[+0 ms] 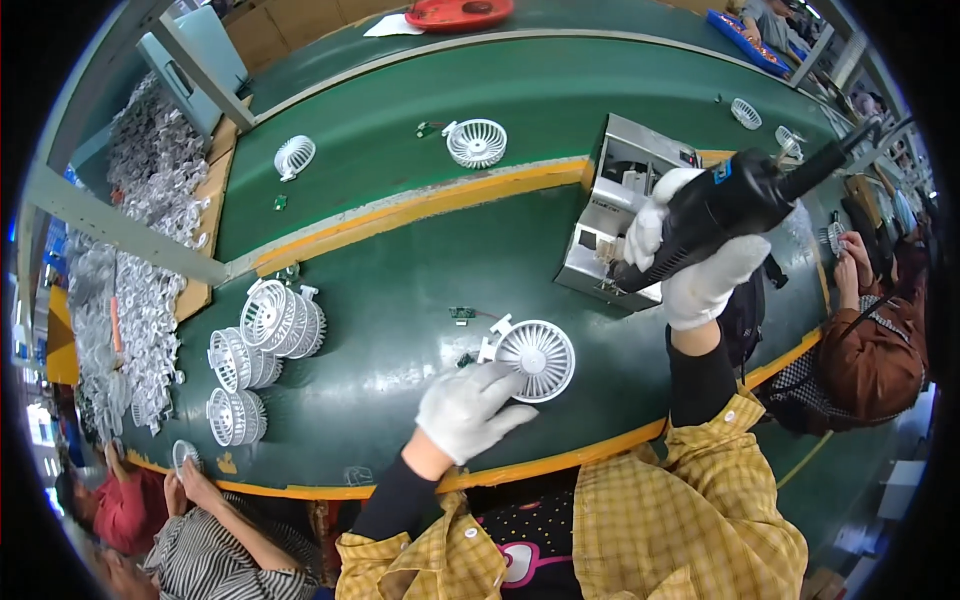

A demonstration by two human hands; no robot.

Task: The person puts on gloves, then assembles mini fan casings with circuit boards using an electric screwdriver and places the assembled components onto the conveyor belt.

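**Gloved hands at the fan grille, tool raised**

While the right hand [700, 270] is clenched around a black power screwdriver [735, 200], lifted above the bench with its tip pointing down toward a small metal box [615, 215], the left hand [468, 408] lies flat with fingers spread, its fingertips touching the near edge of a round white fan grille [537, 358]. It presses rather than grasps; nothing is closed inside it. Both hands wear white gloves.

The grille rests on the dark green bench [400, 300], just in from the yellow front edge, with two little green circuit boards [462, 313] close beside it. Between grille and metal box the surface lies open. To the left, well apart, stand stacked white grilles [280, 320] in three clusters. Beyond a yellow strip runs a green conveyor belt [560, 100] carrying another grille [476, 142] and a smaller one [294, 156]. Other people sit at the bench's left and right ends.
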